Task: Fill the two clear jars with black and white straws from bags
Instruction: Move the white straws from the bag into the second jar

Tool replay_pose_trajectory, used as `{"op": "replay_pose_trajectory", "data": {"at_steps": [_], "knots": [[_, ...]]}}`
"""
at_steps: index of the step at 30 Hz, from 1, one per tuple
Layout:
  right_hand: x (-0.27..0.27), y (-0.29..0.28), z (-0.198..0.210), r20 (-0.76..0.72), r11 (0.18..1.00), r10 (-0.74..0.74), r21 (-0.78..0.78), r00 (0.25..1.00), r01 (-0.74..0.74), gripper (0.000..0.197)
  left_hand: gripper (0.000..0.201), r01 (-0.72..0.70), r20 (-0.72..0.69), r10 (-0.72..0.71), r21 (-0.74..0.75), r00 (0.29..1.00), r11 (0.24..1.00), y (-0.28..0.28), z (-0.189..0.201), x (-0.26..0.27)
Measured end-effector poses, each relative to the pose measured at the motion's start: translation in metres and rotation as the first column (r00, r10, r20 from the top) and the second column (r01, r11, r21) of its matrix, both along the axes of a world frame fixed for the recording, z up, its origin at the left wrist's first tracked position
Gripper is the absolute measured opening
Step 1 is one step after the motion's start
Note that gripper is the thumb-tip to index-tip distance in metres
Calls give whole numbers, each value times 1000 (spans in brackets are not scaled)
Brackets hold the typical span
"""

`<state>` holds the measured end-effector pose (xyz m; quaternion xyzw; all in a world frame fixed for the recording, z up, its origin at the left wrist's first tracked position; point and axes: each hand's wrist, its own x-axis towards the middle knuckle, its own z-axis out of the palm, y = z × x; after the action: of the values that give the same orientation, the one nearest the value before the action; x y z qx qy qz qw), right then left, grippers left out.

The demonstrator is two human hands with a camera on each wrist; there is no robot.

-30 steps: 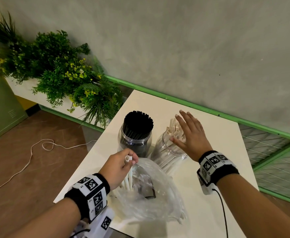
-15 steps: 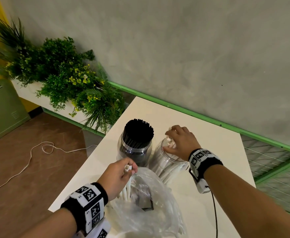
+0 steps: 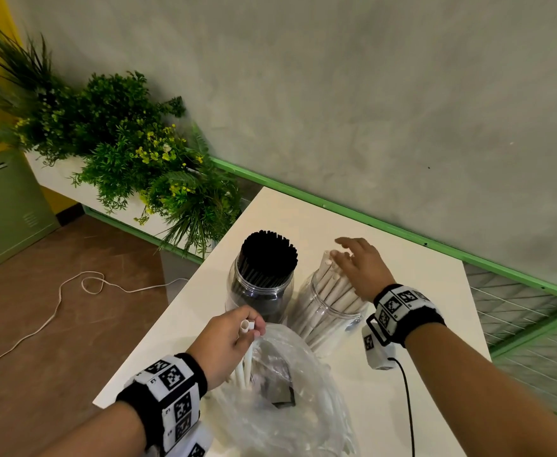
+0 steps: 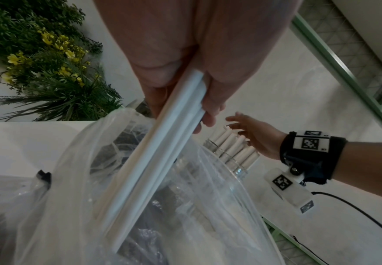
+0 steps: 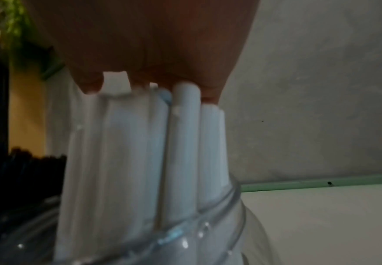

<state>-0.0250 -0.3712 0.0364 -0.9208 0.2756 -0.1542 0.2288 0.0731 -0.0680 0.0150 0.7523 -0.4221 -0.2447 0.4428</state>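
Observation:
Two clear jars stand side by side on the white table (image 3: 435,275). The left jar (image 3: 260,291) is packed with black straws (image 3: 268,255). The right jar (image 3: 328,316) holds white straws (image 3: 331,285) leaning to the left. My right hand (image 3: 356,262) lies flat over their tops with straight fingers, and the palm (image 5: 153,44) touches the straw ends (image 5: 186,89). My left hand (image 3: 234,338) grips a few white straws (image 4: 162,152) that stick up out of a clear plastic bag (image 3: 280,404) at the table's near edge.
A planter of green plants with yellow flowers (image 3: 132,153) stands left of the table by the grey wall. A white cord (image 3: 59,298) lies on the brown floor. A black cable (image 3: 409,407) runs from my right wrist over the table. Green wire fencing (image 3: 527,311) is at the right.
My right hand was curled on the white straw tops in the jar half a second ago; now its fingers are straight and spread over them. The left hand has kept its hold on the straws.

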Motion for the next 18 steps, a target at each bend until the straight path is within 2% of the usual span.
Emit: {"op": "replay_pose_trajectory", "data": {"at_steps": [2, 4, 8, 10, 12, 13, 15, 16, 18], "knots": [[-11, 6, 6, 137, 1000, -26, 4, 990, 26, 53, 15, -3, -3, 3, 0, 1000, 1000, 1, -1, 1], [-28, 14, 9, 167, 994, 4, -105, 986, 13, 60, 17, -9, -8, 9, 16, 1000, 1000, 2, -4, 3], [-41, 27, -5, -87, 912, 120, -384, 989, -145, 63, 18, -7, -2, 7, 31, 1000, 999, 4, -5, 3], [-30, 29, -9, -201, 817, 187, -512, 962, -266, 56, 18, -3, -2, 3, 35, 1000, 999, 4, -4, 3], [-13, 29, -5, -321, 730, 179, -590, 930, -344, 52, 17, -4, 1, 4, 41, 1000, 999, 3, -3, 3], [-5, 28, -1, -368, 737, 144, -579, 919, -347, 51, 18, -7, 2, 7, 42, 1000, 999, 2, -2, 2], [5, 23, 3, -416, 841, 48, -474, 908, -261, 50, 18, -13, 5, 13, 49, 1000, 999, 3, -2, 3], [8, 21, 2, -412, 897, 4, -400, 911, -185, 46, 18, -15, 2, 15, 52, 1000, 999, 3, -2, 4], [10, 20, 1, -354, 953, -63, -300, 933, -49, 35, 17, -18, 1, 18, 53, 1000, 998, 3, -3, 4]]}}
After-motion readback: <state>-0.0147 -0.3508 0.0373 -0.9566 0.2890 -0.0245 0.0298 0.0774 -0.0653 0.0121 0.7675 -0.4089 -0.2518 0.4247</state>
